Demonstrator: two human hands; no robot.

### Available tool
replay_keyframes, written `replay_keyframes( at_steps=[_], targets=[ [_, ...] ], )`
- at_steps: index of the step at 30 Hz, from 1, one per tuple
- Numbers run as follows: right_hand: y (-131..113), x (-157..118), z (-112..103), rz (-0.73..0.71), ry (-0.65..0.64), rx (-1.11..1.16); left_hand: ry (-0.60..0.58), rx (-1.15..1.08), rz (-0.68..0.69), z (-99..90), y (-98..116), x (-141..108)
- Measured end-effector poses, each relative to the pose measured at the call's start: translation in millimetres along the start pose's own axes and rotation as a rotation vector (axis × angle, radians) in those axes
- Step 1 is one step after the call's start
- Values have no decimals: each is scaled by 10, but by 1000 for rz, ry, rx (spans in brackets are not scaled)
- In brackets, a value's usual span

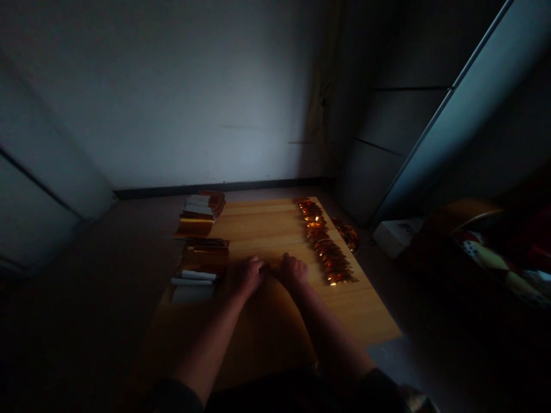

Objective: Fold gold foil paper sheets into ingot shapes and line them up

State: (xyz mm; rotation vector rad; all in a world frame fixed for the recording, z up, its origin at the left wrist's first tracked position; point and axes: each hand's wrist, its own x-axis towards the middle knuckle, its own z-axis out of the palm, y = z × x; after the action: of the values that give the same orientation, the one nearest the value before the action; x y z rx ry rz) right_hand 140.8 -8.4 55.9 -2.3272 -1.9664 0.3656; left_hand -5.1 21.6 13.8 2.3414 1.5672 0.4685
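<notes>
Over the middle of a wooden board point(258, 223), my left hand point(249, 274) and my right hand point(295, 269) face each other a short way apart. Both have their fingers curled and pressed together. Something dark and thin shows between them, too dim to name. To the left of my left hand lie stacks of gold-and-white foil paper sheets point(206, 259), some with their pale backs up. Along the board's right side, near my right hand, runs a row of folded shiny gold foil pieces point(333, 261), packed close together.
More shiny foil pieces point(346, 235) lie beyond the board's right edge. A white box point(394, 238) is on the floor to the right, near a pile of cloth point(491, 258). A pale wall point(206, 115) stands behind the board. The room is dim.
</notes>
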Motion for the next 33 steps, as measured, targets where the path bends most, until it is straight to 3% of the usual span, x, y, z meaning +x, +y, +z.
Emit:
replay_keyframes(
  at_steps=[11, 26, 33],
  targets=[
    [127, 95, -84, 12, -113, 57, 17, 54, -72, -61, 28, -22],
    [331, 150, -67, -56, -94, 132, 11, 105, -49, -25, 4, -68],
    [133, 114, -108, -54, -46, 108, -50, 224, -63, -85, 71, -104]
  ],
)
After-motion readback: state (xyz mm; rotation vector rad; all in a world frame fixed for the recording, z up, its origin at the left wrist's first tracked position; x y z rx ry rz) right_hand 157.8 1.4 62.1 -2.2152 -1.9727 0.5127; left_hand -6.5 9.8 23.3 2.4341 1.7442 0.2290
